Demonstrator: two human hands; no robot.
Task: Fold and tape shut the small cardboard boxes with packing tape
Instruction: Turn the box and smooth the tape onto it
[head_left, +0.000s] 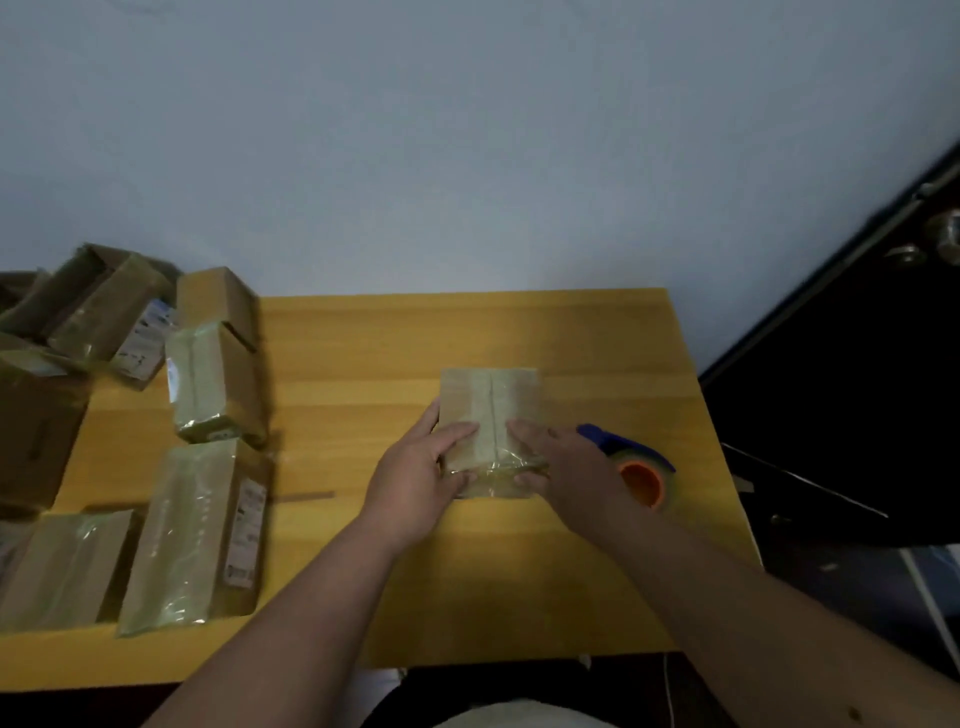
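Pressing down on the small cardboard box (488, 415) at the middle of the table (519, 571), I am smoothing clear tape along its centre seam. My left hand (415, 483) is gripping the near left corner, thumb on top and fingers curled round the front edge; my right hand (556, 462) is lying mostly flat on the right half, fingertips bending over the near edge. I am judging the box light and fairly stiff, though the taped top is looking slick, so the bare cardboard sides are seeming the better hold. Its flaps are shut, so I cannot tell what is inside. The tape dispenser (634, 467) is sitting just beside my right hand. Taped boxes (208, 519) are crowding the table's left side, contents hidden.
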